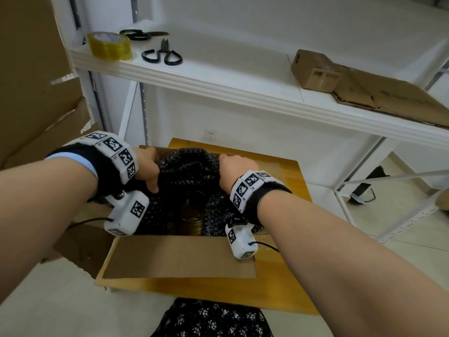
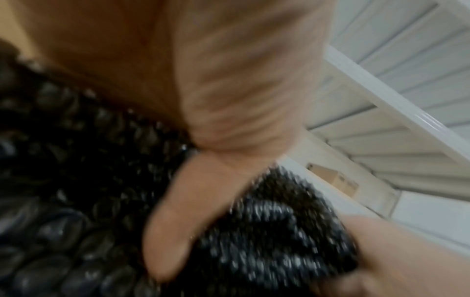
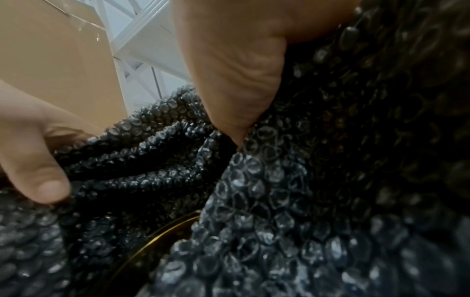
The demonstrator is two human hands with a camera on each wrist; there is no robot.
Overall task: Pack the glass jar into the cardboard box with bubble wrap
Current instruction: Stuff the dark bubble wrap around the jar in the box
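Fingers (image 1: 152, 176) of the left hand (image 1: 145, 167) curl into the black bubble wrap (image 1: 187, 171) at the left inner wall of the cardboard box (image 1: 179, 256), the thumb pressing a fold against them. The right hand (image 1: 237, 170) grips the same sheet at the opposite side, fingers buried in the wrap.

The glass jar (image 1: 192, 216) sits inside the box, between the two wrists, ringed by the wrap; only its top shows through a gap. The near flap lies folded outward and flat on the wooden tabletop (image 1: 274, 285), and the far wall stands just behind the bunched wrap. Bare wood shows to the right of the box and in front of it. A large cardboard sheet (image 1: 29, 81) crowds the left side. The white shelf (image 1: 218, 86) overhangs the far end, carrying a tape roll (image 1: 109, 46), scissors (image 1: 162, 54) and a small carton (image 1: 313, 71).

The head view alone shows the box edges and shelf. The right wrist view adds the jar's gold rim (image 3: 162, 239) under the wrap and the left thumb (image 3: 38, 170) pinching pleats. The left wrist view is blurred, showing the thumb (image 2: 178, 221) laid on the wrap.
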